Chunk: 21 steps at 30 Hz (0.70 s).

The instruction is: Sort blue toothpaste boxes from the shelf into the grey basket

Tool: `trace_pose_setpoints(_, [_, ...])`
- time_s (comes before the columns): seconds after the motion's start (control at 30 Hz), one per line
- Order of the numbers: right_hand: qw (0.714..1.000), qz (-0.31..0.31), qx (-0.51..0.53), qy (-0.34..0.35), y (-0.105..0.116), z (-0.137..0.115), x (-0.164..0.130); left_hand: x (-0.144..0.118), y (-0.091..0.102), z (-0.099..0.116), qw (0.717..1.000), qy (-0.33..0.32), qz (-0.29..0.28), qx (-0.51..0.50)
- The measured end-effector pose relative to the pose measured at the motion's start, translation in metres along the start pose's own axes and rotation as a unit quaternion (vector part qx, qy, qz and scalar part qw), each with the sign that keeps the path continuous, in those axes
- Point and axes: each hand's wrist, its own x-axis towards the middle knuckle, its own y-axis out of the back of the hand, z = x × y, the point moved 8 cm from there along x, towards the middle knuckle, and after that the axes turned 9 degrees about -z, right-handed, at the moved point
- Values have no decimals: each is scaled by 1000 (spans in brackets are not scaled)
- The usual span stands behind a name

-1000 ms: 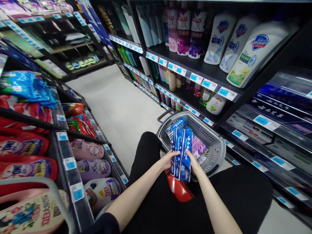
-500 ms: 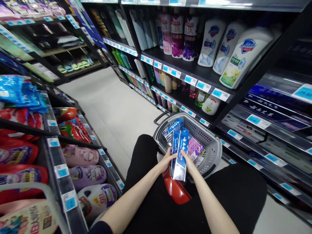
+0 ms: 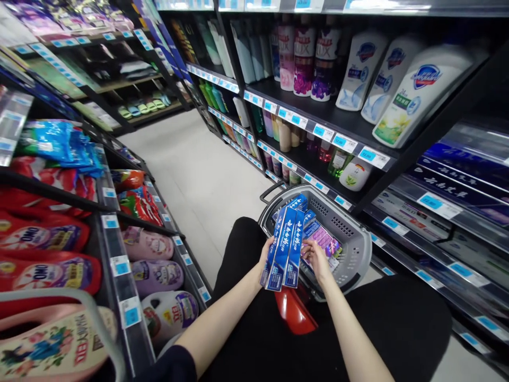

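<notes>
My left hand (image 3: 265, 257) grips a fanned bunch of blue toothpaste boxes (image 3: 283, 246) by their left side, over the near edge of the basket. Just to the right of them is my right hand (image 3: 318, 261), its fingers loosely bent and apart with nothing visible in them. The grey plastic basket (image 3: 360, 249) stands between my knees. Inside it lie more blue boxes (image 3: 297, 201) and a purple-pink package (image 3: 324, 239), partly hidden by what I hold and by my right hand.
A glossy red piece (image 3: 295, 313) shows between my legs. Detergent bottles (image 3: 163, 315) and red OMO packs (image 3: 47, 273) line the left shelf. Body-wash bottles (image 3: 425, 95) stand on the right shelf, with boxed goods (image 3: 441, 180) beside them. A pale floor aisle (image 3: 191, 170) runs ahead.
The boxes have been turned and spread into a fan, now in my left hand. My right hand has come away from them to the right. The view has shifted slightly left.
</notes>
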Motion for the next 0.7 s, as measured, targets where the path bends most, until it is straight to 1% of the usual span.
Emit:
trace_pose_setpoints(0.1, [999,5,34,-32,0,5,1,-1,2,-2,999,12,-51,-5])
trace_pose_setpoints(0.17, [999,3,34,-35,-3,7,-1,0,7,-7,997,27,-68,-2])
trace_pose_setpoints(0.3, [998,-34,36,-44,-15,10,-7,2,14,-15,995,53,-79,12])
trace_pose_setpoints(0.4, [996,-54,47,-48,-21,6,-11,2,14,-16,995,57,-87,11])
trace_pose_setpoints(0.53, [996,-74,49,-32,-22,-1,-12,1,13,-15,992,57,-112,7])
trace_pose_setpoints(0.7, [996,-77,46,-25,-20,1,-10,3,15,-15,989,49,-140,3])
